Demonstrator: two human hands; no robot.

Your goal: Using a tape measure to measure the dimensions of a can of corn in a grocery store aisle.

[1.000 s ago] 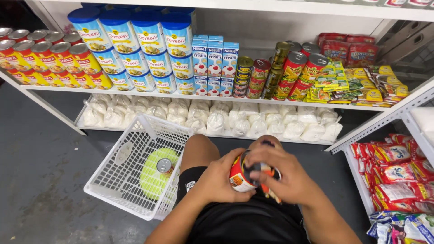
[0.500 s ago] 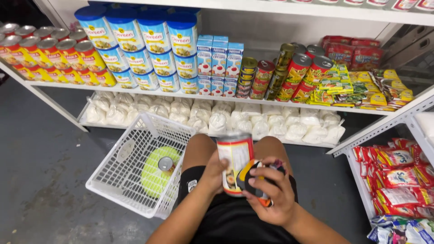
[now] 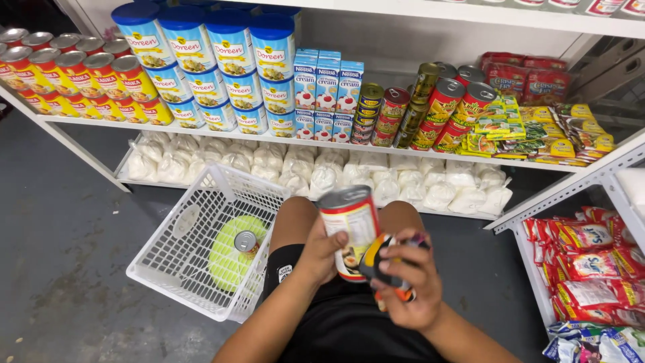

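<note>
White shelving (image 3: 282,138) across the whole back, loaded with blue-lidded tins (image 3: 232,60) on the upper board and soft white bags (image 3: 322,176) on the low one. Next down in size, a white plastic basket (image 3: 176,288) on the dark floor, just left of the bare knee and tilted a little; held a round yellow-green pack (image 3: 225,259) with one small can (image 3: 245,240) resting on it. Then the left hand (image 3: 322,252), curled about halfway closed round the lower side of a tall red-and-white can (image 3: 351,225), thumb across the front and fingers hidden behind; held it upright over the lap, silver lid uppermost, well apart from basket and shelves. Just beside that, the right hand (image 3: 406,289), closed firmly on a dark handheld device with orange trim (image 3: 383,265), brought up before the can's lower front; could not tell whether touching the label or just short of it. Judged the can stiff and hard-walled, probably weighty if full, with a glossy label likely to slide in a loose grip. Best taken round the middle of the wall with the whole palm, not by the rim or lid
</note>
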